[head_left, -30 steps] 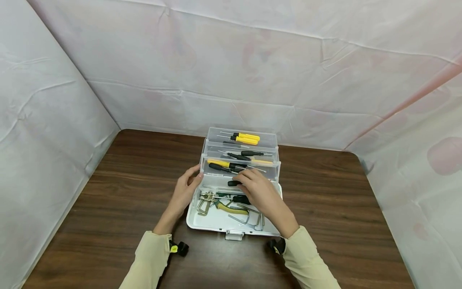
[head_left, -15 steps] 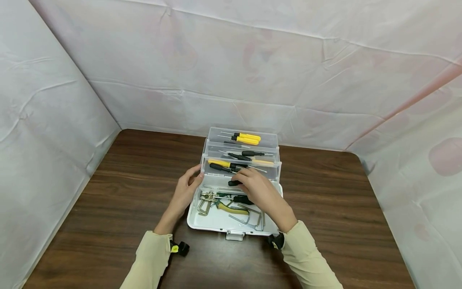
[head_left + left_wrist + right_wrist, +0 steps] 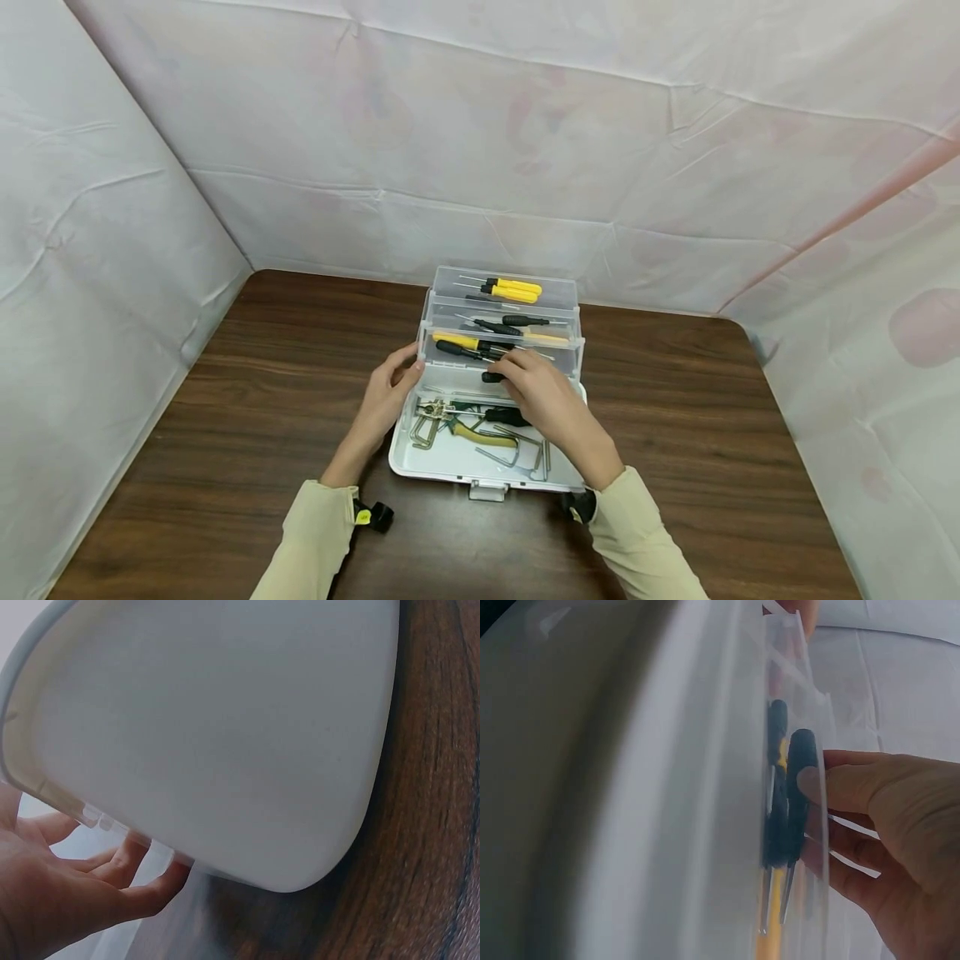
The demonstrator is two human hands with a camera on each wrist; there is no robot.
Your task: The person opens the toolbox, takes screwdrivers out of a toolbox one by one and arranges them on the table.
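Observation:
A white toolbox [image 3: 442, 467] lies opened on the table, with stepped clear trays [image 3: 558, 292] raised at its back. My left hand [image 3: 381, 408] holds the box's left side near the hinge; in the left wrist view its bent fingers [image 3: 154, 892] reach behind the edge. My right hand [image 3: 551, 400] pinches a black-handled screwdriver [image 3: 492, 377] at the front of the lowest tray. The right wrist view shows the thumb pressed on this screwdriver's dark handle [image 3: 802, 761], beside other screwdrivers. In the head view its blade is hidden by the hand.
Yellow-handled screwdrivers [image 3: 512, 292] and black-handled screwdrivers [image 3: 525, 320] lie in the upper trays. The box bottom holds yellow-green pliers [image 3: 483, 435], another black-handled screwdriver [image 3: 506, 415] and several hex keys [image 3: 546, 458]. A latch [image 3: 487, 492] projects at the front. White cloth [image 3: 480, 167] hangs around the table.
The right hand has shifted slightly to the right with the black-handled screwdriver in its fingers. My left hand stays at the box's left side.

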